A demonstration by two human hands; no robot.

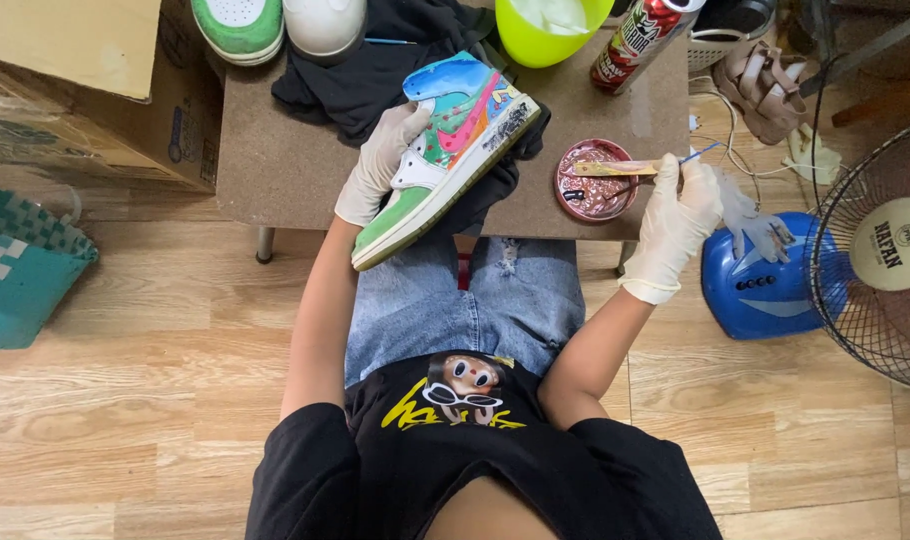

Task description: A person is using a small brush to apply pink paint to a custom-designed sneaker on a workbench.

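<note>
My left hand [380,160], in a pale glove, grips a multicoloured high-top sneaker [445,150] by its heel side and holds it tilted over my lap and the low table's edge. My right hand [675,215], also gloved, holds a thin paintbrush [625,168] whose tip rests over a round pink paint-stained dish [595,185] on the table. The brush's blue end pokes out past my fingers.
The low brown table [275,160] carries a black cloth [375,60], a lime-green bowl [545,30], a spray can [635,40] and two other shoes [275,25]. A cardboard box [85,90] and teal basket [20,265] stand at left; a blue floor fan [855,260] at right.
</note>
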